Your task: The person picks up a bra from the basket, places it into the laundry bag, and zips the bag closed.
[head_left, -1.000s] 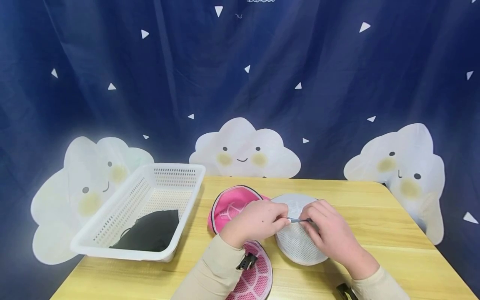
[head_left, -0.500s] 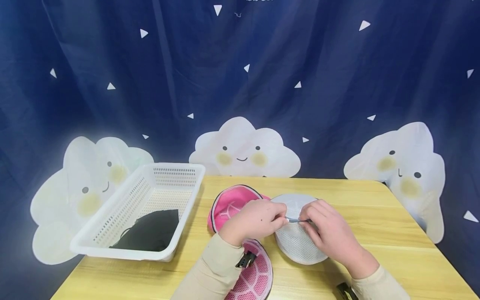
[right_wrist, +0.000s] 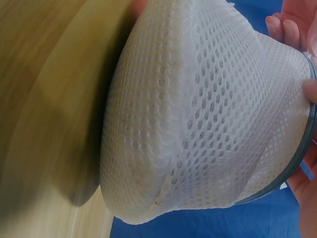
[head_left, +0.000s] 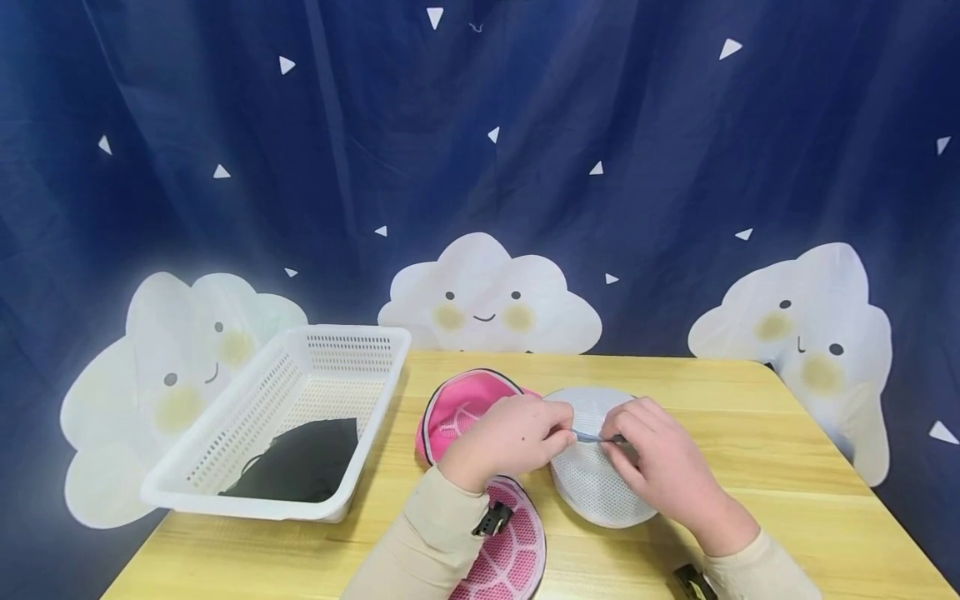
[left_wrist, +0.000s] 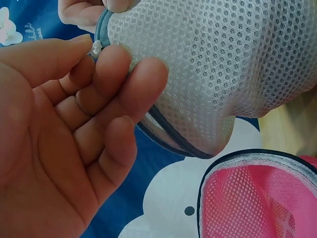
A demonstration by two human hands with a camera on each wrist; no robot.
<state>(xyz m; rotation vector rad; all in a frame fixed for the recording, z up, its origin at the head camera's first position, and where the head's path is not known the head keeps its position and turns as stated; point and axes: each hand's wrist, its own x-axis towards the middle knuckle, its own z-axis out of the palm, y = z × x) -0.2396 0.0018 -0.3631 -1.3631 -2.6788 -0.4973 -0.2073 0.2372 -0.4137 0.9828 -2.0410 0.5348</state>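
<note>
Pale wooden worktop (head_left: 810, 517), white mesh bag (head_left: 603, 496) held over it. Left hand (head_left: 513, 437) pinches the zip (head_left: 587, 437) near its slider (left_wrist: 96, 48), right hand (head_left: 663, 467) farther along; likely working the zip, next move wanting a taut line and steady pull. Pink mesh bag (head_left: 480, 392) just beside, blue curtain (head_left: 480, 183) behind.

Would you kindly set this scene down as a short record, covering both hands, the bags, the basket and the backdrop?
Left hand: pinches at the zipper, by its white slider
Right hand: pinches the zippered edge opposite
White mesh bag: held by both hands; zipper appears partly open
Pink mesh bag: open, partly hidden by the left forearm
Basket: white, perforated, at the table's left, with dark fabric inside
Table: light wood grain
Backdrop: dark blue, with smiling white clouds
</note>
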